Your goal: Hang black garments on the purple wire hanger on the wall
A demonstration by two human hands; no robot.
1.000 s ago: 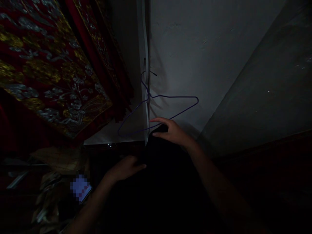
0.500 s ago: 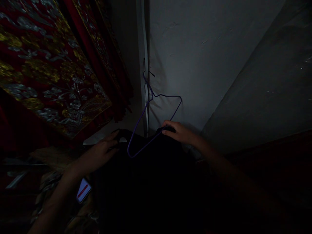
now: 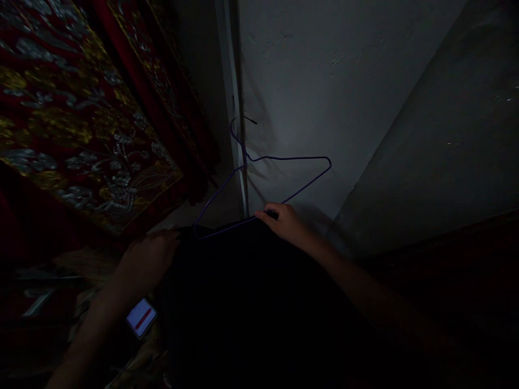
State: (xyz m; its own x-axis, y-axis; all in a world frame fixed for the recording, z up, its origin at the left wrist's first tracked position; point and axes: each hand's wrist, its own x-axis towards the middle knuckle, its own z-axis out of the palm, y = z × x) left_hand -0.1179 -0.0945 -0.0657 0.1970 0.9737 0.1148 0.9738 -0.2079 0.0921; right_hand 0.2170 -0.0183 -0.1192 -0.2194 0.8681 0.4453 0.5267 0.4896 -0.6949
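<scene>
A thin purple wire clothes hanger [image 3: 307,158] hangs by its hook at the wall's corner, tilted with its left end lower. Black cloth [image 3: 243,292] spreads below it and reaches up to its lower bar; in this dark I cannot make out what garment it is. My right hand [image 3: 286,220] pinches the cloth's upper edge together with the hanger's lower bar. Over to the left, my left hand [image 3: 152,256] is closed on the cloth's upper left corner, its fingers dim and slightly blurred.
Red cloth with gold and silver embroidery [image 3: 73,124] hangs at the upper left. A narrow pale strip [image 3: 233,65] runs down the grey wall [image 3: 308,81]. A lit phone [image 3: 141,317] lies at the lower left among dim clutter.
My left hand has moved left and up to the cloth's corner, spreading the cloth out. My right hand has closed on the lower bar and cloth. The hanger swung round, then back.
</scene>
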